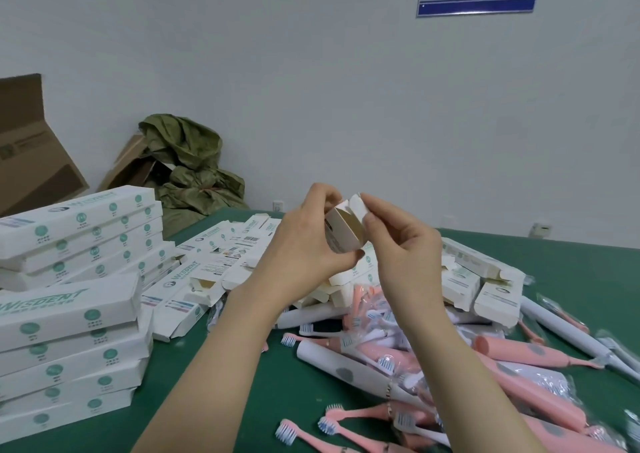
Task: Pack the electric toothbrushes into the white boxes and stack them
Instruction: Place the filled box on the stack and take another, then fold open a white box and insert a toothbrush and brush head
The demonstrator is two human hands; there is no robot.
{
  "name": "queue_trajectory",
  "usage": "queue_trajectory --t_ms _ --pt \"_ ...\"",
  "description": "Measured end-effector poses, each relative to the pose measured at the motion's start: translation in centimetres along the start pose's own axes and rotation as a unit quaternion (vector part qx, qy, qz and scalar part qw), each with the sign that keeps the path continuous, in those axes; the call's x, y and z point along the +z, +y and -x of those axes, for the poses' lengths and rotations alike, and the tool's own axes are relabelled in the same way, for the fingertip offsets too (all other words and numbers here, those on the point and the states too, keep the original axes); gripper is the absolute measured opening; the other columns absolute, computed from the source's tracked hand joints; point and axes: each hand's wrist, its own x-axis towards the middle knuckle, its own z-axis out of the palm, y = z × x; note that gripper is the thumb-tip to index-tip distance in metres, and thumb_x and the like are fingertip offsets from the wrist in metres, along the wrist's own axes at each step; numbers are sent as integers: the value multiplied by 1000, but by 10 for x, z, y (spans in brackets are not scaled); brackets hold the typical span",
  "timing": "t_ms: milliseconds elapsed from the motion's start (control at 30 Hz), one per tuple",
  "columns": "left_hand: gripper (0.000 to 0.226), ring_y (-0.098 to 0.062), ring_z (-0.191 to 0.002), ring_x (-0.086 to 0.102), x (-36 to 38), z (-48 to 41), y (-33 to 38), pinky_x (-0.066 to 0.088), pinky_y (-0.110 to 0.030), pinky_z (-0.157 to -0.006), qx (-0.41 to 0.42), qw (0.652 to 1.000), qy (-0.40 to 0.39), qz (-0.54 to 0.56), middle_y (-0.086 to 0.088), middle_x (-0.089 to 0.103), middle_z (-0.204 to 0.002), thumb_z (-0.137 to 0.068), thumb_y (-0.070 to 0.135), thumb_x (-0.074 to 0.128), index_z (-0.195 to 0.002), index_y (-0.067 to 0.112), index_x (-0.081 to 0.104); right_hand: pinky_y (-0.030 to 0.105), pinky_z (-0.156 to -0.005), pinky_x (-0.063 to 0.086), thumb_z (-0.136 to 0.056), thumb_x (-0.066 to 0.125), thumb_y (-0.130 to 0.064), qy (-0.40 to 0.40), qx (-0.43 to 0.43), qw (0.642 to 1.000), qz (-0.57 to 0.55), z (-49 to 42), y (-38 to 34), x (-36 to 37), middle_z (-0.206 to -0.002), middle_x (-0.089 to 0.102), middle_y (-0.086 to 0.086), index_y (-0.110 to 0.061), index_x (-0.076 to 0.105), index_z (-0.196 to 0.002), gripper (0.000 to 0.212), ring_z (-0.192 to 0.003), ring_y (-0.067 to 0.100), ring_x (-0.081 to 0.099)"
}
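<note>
Two stacks, perhaps eleven white printed cardboard boxes, stood at frame left. The left hand gripped one open-ended white carton; the right hand pinched its flap.

Green table bears stacked white boxes, pink toothbrushes.

"WISDENT" in green — printed on the stacked white boxes.

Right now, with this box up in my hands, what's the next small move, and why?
Probably release the flap and pick up a toothbrush to slide in. Your left hand grips the box, its end stands open, your right hand pinches the flap, and what shows inside looks empty.
</note>
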Motion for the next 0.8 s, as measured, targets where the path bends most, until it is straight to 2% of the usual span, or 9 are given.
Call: queue_trajectory --t_ms 100,200,300,400,433,500,567,667,800 --pt "47 3 -77 57 4 1 0 42 -11 -57 -12 999 27 26 14 62 -82 -66 25 77 -95 37 43 17 -82 50 -89 61 -9 2 -34 998 51 5 1 5 -91 70 -26 -41 68 -96 33 -91 -6 65" --pt "42 1 -76 59 3 2 4 46 -16 -57 -4 999 27 33 13 61 -81 -69 26 74 -94 37 42 8 -78 47 -89 63 -9 20 -59 995 73 6 2 6 -88 65 -33 -37 69 -102 31 -89 -12 62" --pt "41 -2 -75 59 4 1 9 46 -23 -60 9 999 27 33 11 62 -83 -73 28 74 -100 30 43 3 -73 42 -89 61 -5 40 -90 991 92 8 3 6 -94 67 -23 -24 70 -110 30 -84 -14 60" --pt "43 -5 -75 59 7 2 15 46 -23 -61 14 999 21 28 8 62 -86 -75 33 72 -105 24 43 3 -70 40 -91 58 -4 62 -107 988 92 11 4 8 -95 71 -11 -22 69 -113 30 -78 -13 58" --pt "43 -5 -75 59 8 2 17 46 -22 -61 14 999 24 29 7 63 -87 -75 32 71 -106 23 43 5 -73 42 -93 56 -6 59 -118 986 98 11 4 9 -101 71 -7 -21 67 -116 30 -83 -10 58" --pt "40 -4 -78 58 6 2 20 45 -18 -60 16 998 42 39 6 62 -87 -77 25 69 -105 23 42 10 -94 40 -95 47 -10 26 -157 978 137 13 4 12 -125 58 -6 -12 58 -127 35 -112 -3 51" --pt "35 -5 -80 56 2 1 19 44 -18 -62 15 996 71 46 5 62 -88 -80 16 66 -105 23 42 11 -109 24 -96 40 -10 -32 -205 959 192 15 4 16 -137 37 -6 -4 45 -137 42 -130 1 33" --pt "31 -2 -80 55 0 3 18 43 -18 -61 13 995 87 55 8 61 -85 -80 19 60 -105 22 43 11 -113 14 -95 37 -4 -96 -231 941 228 12 7 15 -141 27 -6 -1 40 -139 44 -137 11 25" --pt "40 2 -83 57 2 4 18 44 -15 -62 1 995 79 64 12 60 -85 -71 33 62 -105 26 42 10 -111 19 -96 35 -16 -127 -184 961 163 10 6 9 -141 33 -17 -14 48 -136 41 -138 0 26"
